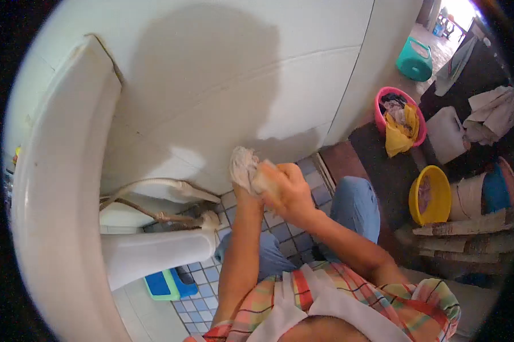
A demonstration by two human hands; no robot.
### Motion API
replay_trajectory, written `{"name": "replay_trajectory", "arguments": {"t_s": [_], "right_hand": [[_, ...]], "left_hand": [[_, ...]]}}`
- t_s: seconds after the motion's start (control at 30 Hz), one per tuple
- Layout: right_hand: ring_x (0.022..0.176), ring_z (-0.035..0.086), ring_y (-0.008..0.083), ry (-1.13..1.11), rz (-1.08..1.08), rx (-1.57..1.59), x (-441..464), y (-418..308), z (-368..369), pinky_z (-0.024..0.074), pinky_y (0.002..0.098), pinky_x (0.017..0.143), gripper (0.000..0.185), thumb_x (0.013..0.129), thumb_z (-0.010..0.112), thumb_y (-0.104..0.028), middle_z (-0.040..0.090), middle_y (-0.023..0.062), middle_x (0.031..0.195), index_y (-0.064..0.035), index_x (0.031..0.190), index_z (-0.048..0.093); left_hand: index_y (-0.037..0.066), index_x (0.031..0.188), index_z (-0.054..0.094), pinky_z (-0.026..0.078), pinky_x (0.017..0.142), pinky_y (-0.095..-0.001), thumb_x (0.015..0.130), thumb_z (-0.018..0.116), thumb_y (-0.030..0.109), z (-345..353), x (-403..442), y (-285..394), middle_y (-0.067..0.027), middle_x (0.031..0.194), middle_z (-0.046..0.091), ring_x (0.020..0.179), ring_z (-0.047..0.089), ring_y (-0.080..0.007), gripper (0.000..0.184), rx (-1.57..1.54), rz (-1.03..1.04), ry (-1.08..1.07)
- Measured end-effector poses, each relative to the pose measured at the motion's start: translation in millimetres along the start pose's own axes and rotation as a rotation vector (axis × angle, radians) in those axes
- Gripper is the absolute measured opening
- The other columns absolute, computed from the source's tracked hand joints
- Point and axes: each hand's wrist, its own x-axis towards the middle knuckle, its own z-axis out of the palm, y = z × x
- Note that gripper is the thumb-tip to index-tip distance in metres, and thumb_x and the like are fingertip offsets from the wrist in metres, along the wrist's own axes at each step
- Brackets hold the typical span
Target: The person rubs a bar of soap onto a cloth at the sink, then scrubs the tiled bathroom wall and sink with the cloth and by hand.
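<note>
My left hand (251,195) is held out over the tiled floor, close to the wall. A crumpled whitish cloth (243,165) is bunched in it and hides most of its fingers. Beside it, my right hand (291,191) is closed round a pale cream, block-like thing (266,178), pressed against or very near the cloth. Blur keeps me from telling exactly what that pale thing is. Below both hands are my knees in blue jeans (354,208).
A white washbasin (69,148) and its pedestal (160,253) stand at left, with hoses (148,188) by the wall. A blue-green stool (168,285) is below. To the right are a pink tub of clothes (378,114), a yellow basin (446,191) and a teal bucket (414,69).
</note>
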Motion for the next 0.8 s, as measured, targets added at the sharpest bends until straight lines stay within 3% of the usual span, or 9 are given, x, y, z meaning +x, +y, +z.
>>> {"name": "replay_trajectory", "arguments": {"t_s": [0.1,0.23,0.37,0.43,0.6,0.67,0.7,0.77,0.8], "right_hand": [[0.081,0.051,0.0332,-0.032,-0.435,-0.195,19.9,-32.7,-1.3,0.0425,0.0405,0.07,0.05,0.065,0.067,-0.023,0.051,0.0173,0.091,-0.0113,0.113,0.056],[0.081,0.051,0.0333,-0.008,-0.206,-0.218,64.5,-13.2,1.8,0.0424,0.0415,0.07,0.047,0.067,0.067,-0.023,0.052,0.0165,0.089,-0.0115,0.111,0.056],[0.079,0.051,0.0321,-0.093,-0.242,-0.209,23.9,-2.5,-9.2,0.0431,0.0398,0.069,0.049,0.065,0.069,-0.024,0.052,0.015,0.087,-0.0103,0.11,0.057],[0.077,0.051,0.0314,-0.069,-0.409,-0.248,11.9,-16.2,-11.7,0.0431,0.0391,0.067,0.05,0.063,0.07,-0.026,0.051,0.0145,0.086,-0.0094,0.109,0.058],[0.078,0.05,0.0311,-0.109,-0.401,-0.231,51.6,-10.0,-7.2,0.0429,0.0392,0.066,0.05,0.066,0.07,-0.027,0.051,0.0146,0.087,-0.0071,0.11,0.057],[0.076,0.05,0.0332,-0.109,-0.22,-0.248,56.5,-12.4,-13.4,0.0423,0.042,0.064,0.044,0.07,0.066,-0.035,0.052,0.0143,0.084,-0.0087,0.104,0.058],[0.073,0.049,0.0325,-0.091,0.034,-0.073,38.6,25.5,3.0,0.0419,0.0404,0.061,0.042,0.073,0.065,-0.032,0.05,0.0125,0.079,-0.0068,0.106,0.057],[0.069,0.05,0.0306,-0.095,0.205,-0.012,16.8,34.6,0.3,0.0429,0.039,0.06,0.036,0.073,0.065,-0.028,0.051,0.0101,0.077,-0.0101,0.104,0.057],[0.071,0.052,0.0305,-0.127,-0.163,-0.213,2.9,26.9,-6.0,0.0437,0.0383,0.062,0.035,0.072,0.066,-0.028,0.052,0.0121,0.081,-0.0075,0.099,0.057]], "left_hand": [[0.01,0.106,0.049,0.046,0.075,-0.0322,0.087,0.044,0.024,1.9,1.3,-1.3,-0.0036,0.094,0.052,0.086,0.051,-0.0189,0.023,0.064,0.102,-0.071],[0.01,0.105,0.049,0.046,0.076,-0.032,0.087,0.045,0.024,7.9,-1.8,-7.0,-0.004,0.094,0.052,0.087,0.051,-0.0195,0.023,0.205,0.224,-0.016],[0.009,0.105,0.049,0.046,0.076,-0.0318,0.087,0.045,0.023,21.0,-4.5,-19.9,-0.0043,0.095,0.052,0.087,0.051,-0.0202,0.022,0.37,0.393,0.08],[0.01,0.1,0.051,0.045,0.076,-0.0318,0.086,0.046,0.028,36.9,-5.0,-42.9,-0.0059,0.091,0.053,0.089,0.051,-0.0225,0.023,-0.632,-0.029,0.037],[0.008,0.094,0.052,0.046,0.071,-0.0359,0.086,0.044,0.031,51.8,-3.6,-44.2,-0.0085,0.087,0.054,0.084,0.053,-0.0256,0.025,-0.331,0.277,0.169],[0.008,0.091,0.053,0.046,0.069,-0.038,0.086,0.043,0.032,59.8,-2.7,-41.7,-0.0098,0.084,0.055,0.082,0.054,-0.0271,0.027,-0.181,0.399,0.224],[0.007,0.089,0.053,0.047,0.067,-0.039,0.086,0.042,0.033,64.0,-2.1,-39.7,-0.0105,0.083,0.055,0.081,0.054,-0.0278,0.028,-0.103,0.475,0.254],[0.007,0.088,0.053,0.047,0.066,-0.04,0.086,0.041,0.034,53.0,18.4,-37.3,-0.0111,0.082,0.056,0.079,0.054,-0.0286,0.029,-0.011,0.58,0.324],[0.007,0.087,0.053,0.047,0.066,-0.0401,0.086,0.041,0.034,43.2,32.3,-37.2,-0.0112,0.082,0.056,0.079,0.054,-0.0286,0.029,-0.015,0.618,0.344]]}}
